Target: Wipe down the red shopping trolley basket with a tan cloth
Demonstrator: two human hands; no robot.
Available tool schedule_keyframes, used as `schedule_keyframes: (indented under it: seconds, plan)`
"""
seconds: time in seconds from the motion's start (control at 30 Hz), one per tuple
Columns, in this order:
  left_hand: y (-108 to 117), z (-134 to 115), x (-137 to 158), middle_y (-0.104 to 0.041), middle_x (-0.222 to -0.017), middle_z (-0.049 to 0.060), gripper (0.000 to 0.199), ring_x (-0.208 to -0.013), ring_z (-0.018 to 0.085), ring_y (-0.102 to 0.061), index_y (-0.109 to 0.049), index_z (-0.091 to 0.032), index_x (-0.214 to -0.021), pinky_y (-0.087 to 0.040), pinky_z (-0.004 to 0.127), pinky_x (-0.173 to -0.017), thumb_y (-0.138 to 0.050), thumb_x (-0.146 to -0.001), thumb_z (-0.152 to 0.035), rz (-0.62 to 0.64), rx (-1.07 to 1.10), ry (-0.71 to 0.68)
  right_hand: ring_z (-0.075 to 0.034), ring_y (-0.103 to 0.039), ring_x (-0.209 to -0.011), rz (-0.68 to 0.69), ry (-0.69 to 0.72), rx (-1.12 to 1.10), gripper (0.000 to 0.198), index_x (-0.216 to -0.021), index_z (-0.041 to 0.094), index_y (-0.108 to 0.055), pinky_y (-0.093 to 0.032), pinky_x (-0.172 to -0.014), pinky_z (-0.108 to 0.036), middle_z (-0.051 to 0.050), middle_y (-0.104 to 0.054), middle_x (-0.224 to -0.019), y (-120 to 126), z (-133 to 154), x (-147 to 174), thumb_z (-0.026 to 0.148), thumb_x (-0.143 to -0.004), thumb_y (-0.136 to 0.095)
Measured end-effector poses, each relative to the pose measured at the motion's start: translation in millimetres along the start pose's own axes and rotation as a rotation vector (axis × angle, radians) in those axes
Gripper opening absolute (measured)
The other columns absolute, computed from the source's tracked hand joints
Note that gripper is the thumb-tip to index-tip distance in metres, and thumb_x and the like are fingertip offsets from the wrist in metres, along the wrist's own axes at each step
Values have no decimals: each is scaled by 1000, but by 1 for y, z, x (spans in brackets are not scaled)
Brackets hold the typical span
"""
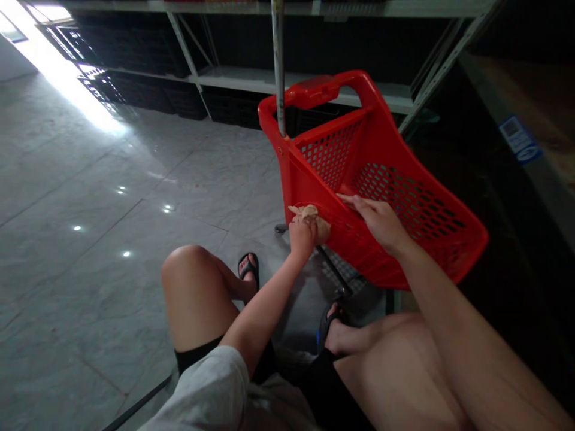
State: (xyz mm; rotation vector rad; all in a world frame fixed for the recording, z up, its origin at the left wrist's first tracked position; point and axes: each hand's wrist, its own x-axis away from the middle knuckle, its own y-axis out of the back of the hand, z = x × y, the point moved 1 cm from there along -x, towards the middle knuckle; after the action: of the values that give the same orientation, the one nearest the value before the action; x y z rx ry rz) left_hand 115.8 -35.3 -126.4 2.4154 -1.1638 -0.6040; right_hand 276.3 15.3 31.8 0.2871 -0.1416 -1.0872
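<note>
**RED CART (359, 251) & TAN CLOTH (322, 231), W.I.P.**

L hand (303, 234), ctr frame: fingers curled tight round cloth, cloth against cart's side wall. R hand (381, 224), right of ctr: fingers nr straight, laid on cart's rim, not closed. Cart: ctr to right of frame. White shelving (245, 78): top. Status (est.): wiping under way; amt done vs. left, can't tell.

Loc: shop or stockrm (unsure which) | metal shelving (251, 79) | blk crates (130, 51) | shopping cart (381, 137)
</note>
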Motion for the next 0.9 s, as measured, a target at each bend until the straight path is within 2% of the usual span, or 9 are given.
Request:
schedule_keyframes:
  seconds: [0.1, 0.17, 0.37, 0.43, 0.53, 0.6, 0.73, 0.8, 0.9]
  plan:
    - [7, 16, 18, -67, -91, 9, 10, -99, 30, -69, -60, -26, -88, -57, 47, -98, -66, -96, -22, 53, 7, -9, -38, -74, -127, 24, -35, -9, 54, -99, 36, -87, -49, -123, -65, -7, -86, -115, 4, 3, -2, 83, -92, -61]
    - [18, 8, 12, -65, -91, 7, 15, -99, 29, -68, -57, -27, -85, -57, 46, -100, -65, -98, -26, 58, 19, -40, -38, -75, -124, 23, -37, -8, 56, -96, 37, -86, -50, -122, -66, -7, -86, -114, 5, 5, -4, 86, -91, -58]
    - [66, -70, -57, -63, -108, 9, 24, -119, 29, -59, -55, -28, -92, -44, 46, -117, -63, -105, -46, -172, 85, -231, -38, -73, -127, -35, 2, 69, 58, -90, 36, -83, -44, -127, -64, -7, -85, -116, 2, 6, -6, 86, -93, -54]
    - [75, -81, -66, -63, -108, 10, 26, -120, 30, -58, -55, -28, -92, -43, 46, -118, -63, -105, -49, -205, 67, -295, -38, -73, -127, -29, 6, 83, 55, -92, 35, -84, -45, -127, -63, -8, -85, -117, 2, 6, -8, 80, -96, -53]
    - [70, -59, -50, -66, -109, 12, 20, -121, 33, -61, -59, -27, -91, -46, 47, -116, -68, -101, -42, -71, -74, -321, -37, -72, -128, -45, 28, 100, 48, -96, 33, -84, -46, -126, -61, -8, -83, -121, -2, 4, -10, 70, -101, -54]
    - [59, -25, -26, -69, -108, 13, 13, -120, 35, -64, -62, -27, -87, -49, 47, -113, -73, -94, -29, 83, -206, -292, -36, -71, -129, -77, 54, 108, 44, -99, 32, -83, -47, -125, -59, -8, -83, -123, -6, 1, -10, 66, -102, -56]
    - [44, 40, 16, -69, -91, 9, 24, -111, 33, -70, -60, -26, -75, -54, 45, -107, -79, -84, -14, 348, -375, -168, -37, -69, -130, -128, 97, 184, 38, -108, 34, -81, -42, -127, -63, -7, -82, -125, -12, -4, -10, 63, -102, -57]
    - [46, 52, 23, -68, -85, 7, 27, -100, 32, -73, -61, -27, -72, -58, 43, -99, -79, -82, -10, 378, -398, -150, -38, -69, -131, -145, 94, 242, 38, -110, 35, -80, -35, -129, -67, -7, -82, -126, -13, -5, -10, 64, -102, -56]
    - [63, 39, 12, -74, -102, 10, 16, -106, 31, -72, -70, -28, -85, -58, 43, -100, -74, -89, -14, 342, -399, -196, -38, -67, -134, -141, 108, 252, 40, -108, 36, -80, -33, -131, -67, -5, -82, -129, -12, -7, -11, 65, -103, -54]
